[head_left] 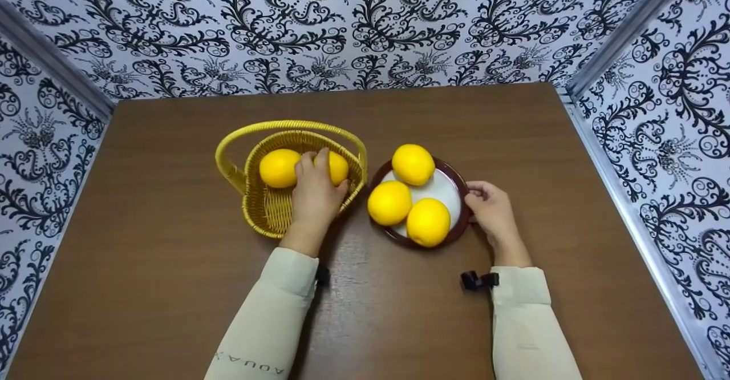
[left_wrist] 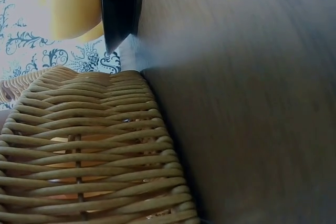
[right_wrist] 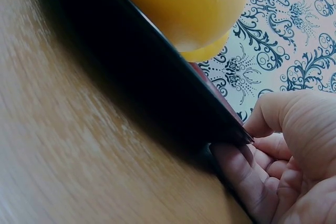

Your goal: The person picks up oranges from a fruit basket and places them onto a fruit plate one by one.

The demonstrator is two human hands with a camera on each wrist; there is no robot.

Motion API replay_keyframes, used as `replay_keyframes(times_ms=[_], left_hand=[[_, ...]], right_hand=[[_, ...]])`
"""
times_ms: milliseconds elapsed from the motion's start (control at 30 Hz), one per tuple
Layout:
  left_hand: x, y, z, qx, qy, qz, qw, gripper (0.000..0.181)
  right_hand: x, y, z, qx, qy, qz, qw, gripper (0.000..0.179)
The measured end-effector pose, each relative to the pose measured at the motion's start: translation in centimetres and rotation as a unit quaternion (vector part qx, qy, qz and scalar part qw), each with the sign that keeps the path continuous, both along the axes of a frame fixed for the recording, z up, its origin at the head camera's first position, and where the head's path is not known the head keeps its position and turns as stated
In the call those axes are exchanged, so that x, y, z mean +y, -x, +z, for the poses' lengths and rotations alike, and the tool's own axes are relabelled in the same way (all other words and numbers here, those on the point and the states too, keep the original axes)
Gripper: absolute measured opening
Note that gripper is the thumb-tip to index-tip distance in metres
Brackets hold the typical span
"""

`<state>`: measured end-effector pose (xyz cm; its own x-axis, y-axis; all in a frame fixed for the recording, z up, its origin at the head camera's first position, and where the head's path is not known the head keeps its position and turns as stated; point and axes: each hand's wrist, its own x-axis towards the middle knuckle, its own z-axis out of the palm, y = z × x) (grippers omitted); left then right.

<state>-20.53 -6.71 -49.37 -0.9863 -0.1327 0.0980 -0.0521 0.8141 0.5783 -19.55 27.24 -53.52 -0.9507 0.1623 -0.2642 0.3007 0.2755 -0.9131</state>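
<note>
In the head view my left hand (head_left: 317,193) reaches into a yellow woven basket (head_left: 271,211) and grips a round yellow fruit (head_left: 339,167), its fingers over the top and the thumb at the right side. A second yellow fruit (head_left: 278,168) lies beside it, left of the fingers. To the right stands a white plate with a dark red rim (head_left: 459,183), bearing three more yellow fruits (head_left: 428,222). My right hand (head_left: 491,209) pinches the plate's right rim between thumb and fingers, also visible in the right wrist view, where the plate's dark underside (right_wrist: 131,82) shows.
The basket's tall arched handle (head_left: 291,124) rises on its far side. Both basket and plate stand on a brown wooden table (head_left: 171,288), a small gap between them. Patterned walls (head_left: 365,32) border the table at the back and sides.
</note>
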Motion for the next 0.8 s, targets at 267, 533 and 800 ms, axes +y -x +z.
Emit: replay_keyframes(times_ms=[267,533,800], left_hand=[[-0.16,0.11,-0.08,0.004,-0.001,0.000,1.0000,0.073],[-0.06,0.06,-0.01,0.015,0.010,-0.006,0.9998,0.071],[-0.16,0.04,-0.06,0.013,0.016,-0.008,0.9998,0.073]], right_hand=[[-0.08,0.01,0.15,-0.004,-0.003,-0.001,1.0000,0.035],[-0.06,-0.01,0.04,-0.005,-0.007,-0.002,1.0000,0.034],[-0.07,0.00,0.13,0.003,0.004,-0.001,1.0000,0.034]])
